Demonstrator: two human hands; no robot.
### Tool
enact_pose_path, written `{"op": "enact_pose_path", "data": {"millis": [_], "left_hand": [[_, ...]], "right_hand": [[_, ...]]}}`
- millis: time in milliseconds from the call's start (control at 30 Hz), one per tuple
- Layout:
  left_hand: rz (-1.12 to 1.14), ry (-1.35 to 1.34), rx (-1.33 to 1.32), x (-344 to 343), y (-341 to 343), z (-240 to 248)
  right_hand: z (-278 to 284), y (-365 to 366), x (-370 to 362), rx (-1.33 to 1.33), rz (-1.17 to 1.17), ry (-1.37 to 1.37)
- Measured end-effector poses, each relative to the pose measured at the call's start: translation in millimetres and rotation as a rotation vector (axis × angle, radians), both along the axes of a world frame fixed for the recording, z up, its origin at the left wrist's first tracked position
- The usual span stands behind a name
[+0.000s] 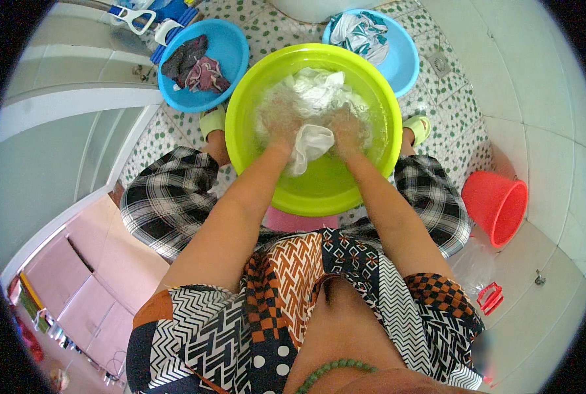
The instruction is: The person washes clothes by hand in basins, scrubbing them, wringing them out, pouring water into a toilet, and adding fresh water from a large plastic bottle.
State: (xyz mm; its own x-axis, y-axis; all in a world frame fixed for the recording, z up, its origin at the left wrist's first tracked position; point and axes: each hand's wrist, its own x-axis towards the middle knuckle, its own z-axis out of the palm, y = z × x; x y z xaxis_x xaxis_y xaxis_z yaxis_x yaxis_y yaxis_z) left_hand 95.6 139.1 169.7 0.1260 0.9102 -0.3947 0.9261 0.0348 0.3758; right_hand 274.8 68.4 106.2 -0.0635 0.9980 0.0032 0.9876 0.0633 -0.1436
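Note:
A large lime-green basin (378,171) of water stands on the floor between my feet. White wet cloth (316,85) lies bunched in the water, and one fold of it rises between my wrists. My left hand (281,125) is dipped in the water at the cloth's left side. My right hand (347,128) is in the water at its right side, close against the cloth. Splashing water blurs both hands, so their fingers do not show clearly.
A blue basin (237,59) with dark and mauve clothes (204,73) stands at far left. Another blue basin (408,65) at far right holds white and teal cloth (362,36). A red bucket (493,203) lies tilted by the right wall. A floor drain (439,64) sits near it.

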Motion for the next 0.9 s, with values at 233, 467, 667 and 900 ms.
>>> {"op": "enact_pose_path", "data": {"millis": [233,467,667,900], "left_hand": [[-0.12,-0.351,-0.223,-7,20,-68],[0.004,-0.447,0.084,-27,54,1],[-0.09,-0.589,0.574,-41,84,127],[-0.395,0.072,1.349,-72,141,235]], "right_hand": [[41,19,17,-0.047,0.019,0.147],[105,44,48,0.051,-0.211,0.631],[240,91,34,0.326,-0.063,0.64],[386,125,10,0.62,0.075,1.005]]}}
